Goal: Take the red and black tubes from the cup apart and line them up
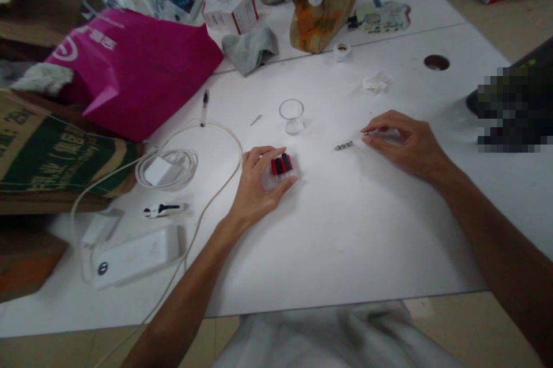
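Observation:
My left hand [258,179] curves around a small group of red and black cylinders [282,165], which seem to sit in a clear holder on the table; thumb and forefinger close on its two sides. To the right, my right hand [401,140] pinches a tiny dark piece between thumb and forefinger, too small to make out. Just left of those fingertips lies a short row of small dark, silvery pieces [344,145]. Beyond my left hand stands a clear glass cup [292,117]. A thin metallic sliver [256,120] rests to the cup's left.
On the left are a white cable [216,195], a power bank [138,255], nail clippers [164,209], a pen [204,107] and a magenta bag [142,68]. Farther back lie a grey cloth [250,48], a small jar [341,52] and crumpled tissue [375,82]. A blurred dark object [514,97] stands right.

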Action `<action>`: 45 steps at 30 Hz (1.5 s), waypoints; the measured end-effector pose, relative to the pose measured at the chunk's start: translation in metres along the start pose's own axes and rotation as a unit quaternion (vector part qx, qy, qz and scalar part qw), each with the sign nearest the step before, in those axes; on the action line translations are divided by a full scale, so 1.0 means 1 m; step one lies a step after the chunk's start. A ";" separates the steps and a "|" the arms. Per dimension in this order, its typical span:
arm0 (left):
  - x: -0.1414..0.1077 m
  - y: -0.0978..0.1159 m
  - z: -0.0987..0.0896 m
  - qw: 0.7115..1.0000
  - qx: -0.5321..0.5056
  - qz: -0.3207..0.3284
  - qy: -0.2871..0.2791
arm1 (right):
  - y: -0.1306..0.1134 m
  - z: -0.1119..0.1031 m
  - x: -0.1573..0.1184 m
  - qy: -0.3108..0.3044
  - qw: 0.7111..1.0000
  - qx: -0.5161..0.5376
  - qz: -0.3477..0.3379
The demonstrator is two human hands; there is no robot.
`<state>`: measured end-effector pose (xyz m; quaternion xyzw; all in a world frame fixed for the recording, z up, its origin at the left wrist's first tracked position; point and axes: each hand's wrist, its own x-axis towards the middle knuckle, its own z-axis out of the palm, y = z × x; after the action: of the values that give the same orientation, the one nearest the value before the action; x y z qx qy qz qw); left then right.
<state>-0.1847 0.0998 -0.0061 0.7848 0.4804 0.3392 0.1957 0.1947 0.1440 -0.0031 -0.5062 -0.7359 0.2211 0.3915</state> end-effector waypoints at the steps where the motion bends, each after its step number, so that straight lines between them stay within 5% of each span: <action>1: 0.001 -0.001 0.001 1.000 0.006 0.002 -0.002 | 0.000 0.001 0.000 -0.004 1.000 0.009 0.004; 45: 0.010 -0.003 0.015 0.998 0.044 0.010 -0.036 | 0.007 0.006 0.004 -0.080 0.995 -0.053 -0.011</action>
<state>-0.1726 0.1107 -0.0152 0.8090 0.4801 0.2908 0.1747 0.1930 0.1505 -0.0101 -0.4989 -0.7811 0.2173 0.3062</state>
